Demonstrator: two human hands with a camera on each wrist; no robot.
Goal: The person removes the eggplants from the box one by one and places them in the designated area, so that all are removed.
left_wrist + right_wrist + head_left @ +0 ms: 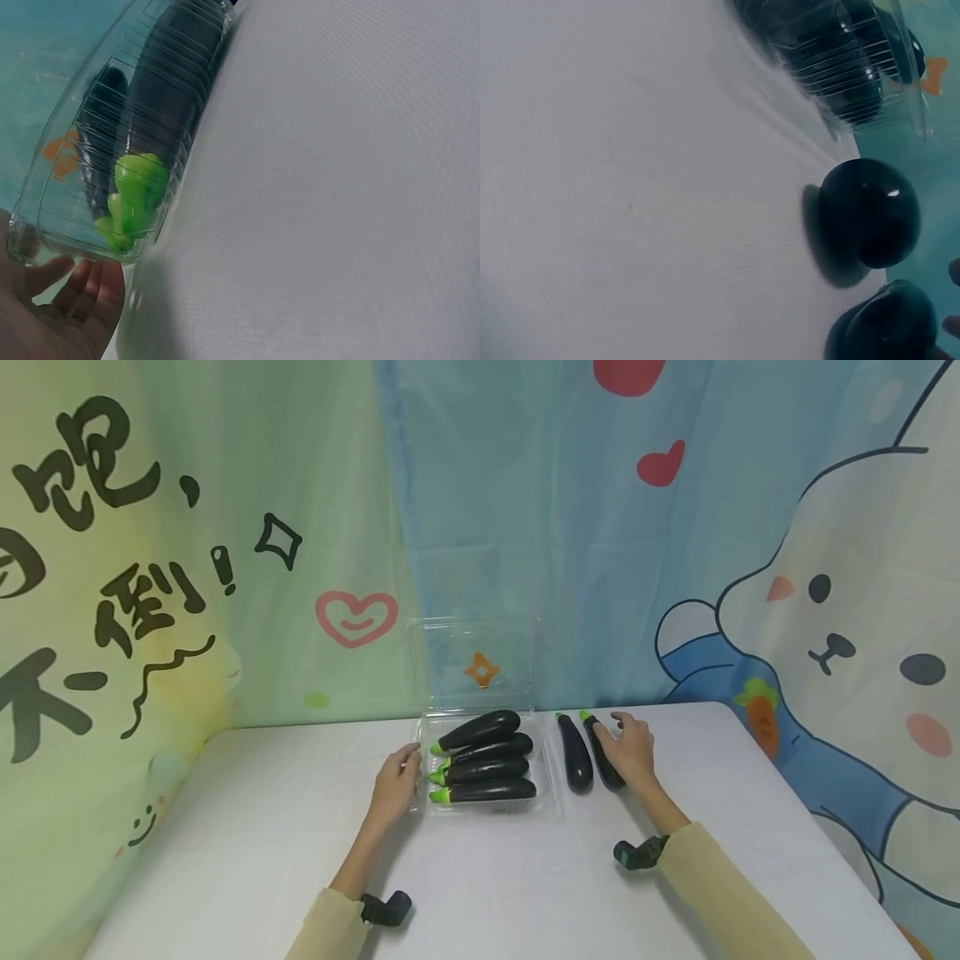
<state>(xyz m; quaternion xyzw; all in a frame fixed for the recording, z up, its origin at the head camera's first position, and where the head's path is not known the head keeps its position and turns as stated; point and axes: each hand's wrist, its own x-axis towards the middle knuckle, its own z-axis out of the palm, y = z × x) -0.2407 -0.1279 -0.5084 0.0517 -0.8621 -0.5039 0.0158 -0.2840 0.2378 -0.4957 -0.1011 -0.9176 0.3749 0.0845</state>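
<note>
On the white surface (262, 827) two loose eggplants lie side by side to the right of a clear plastic clamshell container (487, 806), both with their long axes running away from the person, green stem ends at the far side and rounded dark ends toward the near edge. The right hand (633, 752) rests on the outer eggplant (603, 760), lying along its right flank with its fingers (624, 720) reaching toward the stem end; they look loosely curved over it, though the pictures do not make clear whether they grip it or only touch it. The inner eggplant (576, 753) sits just beside it, between it and the container, and is untouched. The right hand is by far the nearer to both loose eggplants. The left hand (396, 785) is at the container's left wall, its fingers (88, 285) against the plastic as if steadying it; how tightly they close is hard to tell. Inside the container four eggplants (487, 756) lie crosswise, stems pointing left toward the left hand, stacked close and touching. The container's lid (472, 660) stands open at the back. Count: six eggplants in all, four in the container and two loose, and one container.
</note>
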